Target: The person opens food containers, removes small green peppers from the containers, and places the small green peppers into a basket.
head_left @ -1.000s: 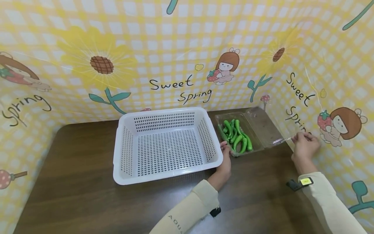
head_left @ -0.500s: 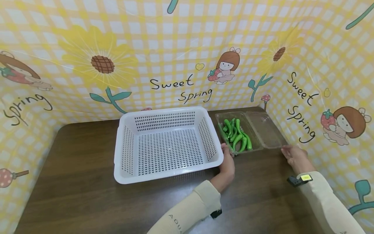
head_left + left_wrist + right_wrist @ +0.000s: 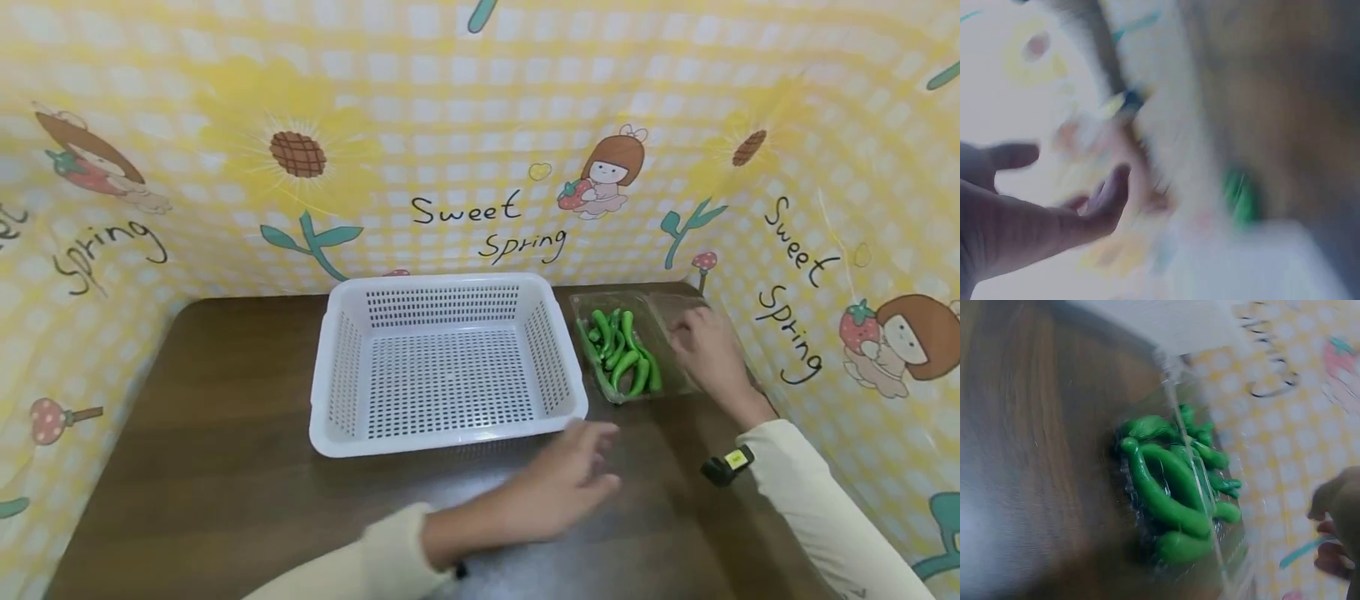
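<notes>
Green chili peppers lie in the left half of a clear plastic clamshell box, whose lid is folded out to the right. Over that lid is my right hand, fingers loosely bent and holding nothing. In the right wrist view the peppers fill the middle, with part of the right hand at the right edge. My left hand is in front of the basket's near right corner, fingers apart with nothing in them. The blurred left wrist view shows the same left hand with parted fingers.
A white perforated plastic basket with nothing in it stands left of the box, close beside it. Both are on a dark wooden table. A yellow checked sheet hangs behind the table and along its right side.
The lid came down flat, and the right hand left its edge and moved left over it. The left hand released the box's near corner and drew back toward me. The head view shifted slightly.
</notes>
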Motion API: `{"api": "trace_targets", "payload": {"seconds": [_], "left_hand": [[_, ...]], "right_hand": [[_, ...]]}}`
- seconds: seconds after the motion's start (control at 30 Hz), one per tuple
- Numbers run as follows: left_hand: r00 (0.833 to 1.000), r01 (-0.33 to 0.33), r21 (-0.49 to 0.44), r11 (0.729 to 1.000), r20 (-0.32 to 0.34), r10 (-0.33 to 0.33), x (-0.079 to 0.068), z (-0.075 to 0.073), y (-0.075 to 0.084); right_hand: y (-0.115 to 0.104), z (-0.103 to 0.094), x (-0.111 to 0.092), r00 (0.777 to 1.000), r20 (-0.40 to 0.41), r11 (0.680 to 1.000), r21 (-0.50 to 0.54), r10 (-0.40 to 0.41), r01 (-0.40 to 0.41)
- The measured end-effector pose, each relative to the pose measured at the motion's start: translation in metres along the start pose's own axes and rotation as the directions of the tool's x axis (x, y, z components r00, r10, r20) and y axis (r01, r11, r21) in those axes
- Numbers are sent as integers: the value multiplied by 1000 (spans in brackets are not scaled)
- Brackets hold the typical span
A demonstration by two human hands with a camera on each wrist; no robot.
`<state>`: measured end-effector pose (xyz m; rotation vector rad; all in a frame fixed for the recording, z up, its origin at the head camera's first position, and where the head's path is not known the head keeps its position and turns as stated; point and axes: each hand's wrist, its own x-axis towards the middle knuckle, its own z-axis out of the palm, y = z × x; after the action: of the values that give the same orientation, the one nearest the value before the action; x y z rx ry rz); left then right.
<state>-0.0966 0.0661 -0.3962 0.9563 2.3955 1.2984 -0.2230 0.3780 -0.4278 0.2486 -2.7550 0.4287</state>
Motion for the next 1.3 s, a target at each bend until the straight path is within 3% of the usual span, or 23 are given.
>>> {"api": "trace_targets", "payload": {"seconds": [0.03, 0.07, 0.1, 0.17, 0.23, 0.3, 0.37, 0.47, 0.57, 0.67, 0.73, 0.8, 0.9, 1.0, 1.07, 1.2, 1.3], "left_hand": [[997, -73, 126, 989, -9, 75, -13, -21, -4], [991, -112, 265, 958, -41, 127, -25, -41, -10], [983, -122, 408, 905, -73, 166, -35, -60, -18], [971, -78, 631, 772, -129, 203, -54, -90, -37], [964, -31, 754, 656, -150, 218, -73, -110, -59], [966, -17, 800, 600, -140, 215, -93, -120, -79], [965, -44, 802, 595, -119, 232, -110, -122, -97], [955, -92, 781, 618, -107, 278, -129, -120, -114], [943, -121, 773, 623, -108, 316, -136, -117, -122], [937, -124, 782, 611, -111, 332, -140, -115, -126], [939, -120, 792, 599, -105, 328, -143, -116, -126], [945, -114, 797, 593, -97, 312, -146, -118, -126], [955, -106, 792, 601, -88, 284, -151, -122, -128], [945, -104, 769, 631, -121, 303, -155, -128, -132], [929, -110, 741, 662, -160, 333, -156, -131, -134], [889, -114, 693, 712, -248, 384, -158, -133, -138], [860, -115, 670, 733, -302, 411, -159, -133, -140]], "right_hand": [[-3, 4, 5, 994, 45, 993, -58, -104, 106], [-5, 7, 11, 976, 106, 974, -107, -189, 200], [-7, 10, 17, 952, 170, 951, -132, -256, 280], [-10, 16, 27, 899, 290, 913, -146, -330, 382], [-10, 21, 37, 852, 386, 884, -159, -354, 440], [-10, 24, 44, 820, 445, 869, -159, -361, 468], [-9, 27, 50, 796, 472, 852, -157, -380, 500], [-7, 33, 58, 758, 471, 810, -140, -451, 569], [-1, 39, 61, 706, 488, 736, -172, -514, 655], [5, 45, 60, 658, 528, 665, -214, -537, 715], [8, 47, 58, 640, 545, 639, -226, -542, 735], [7, 48, 57, 635, 546, 632, -229, -546, 740], [3, 45, 56, 638, 516, 627, -227, -571, 745], [1, 41, 58, 656, 456, 647, -204, -602, 735], [-2, 38, 60, 687, 385, 687, -164, -617, 708], [-13, 33, 66, 780, 267, 795, -75, -566, 602], [-27, 31, 76, 831, 216, 849, -19, -513, 529]]}}
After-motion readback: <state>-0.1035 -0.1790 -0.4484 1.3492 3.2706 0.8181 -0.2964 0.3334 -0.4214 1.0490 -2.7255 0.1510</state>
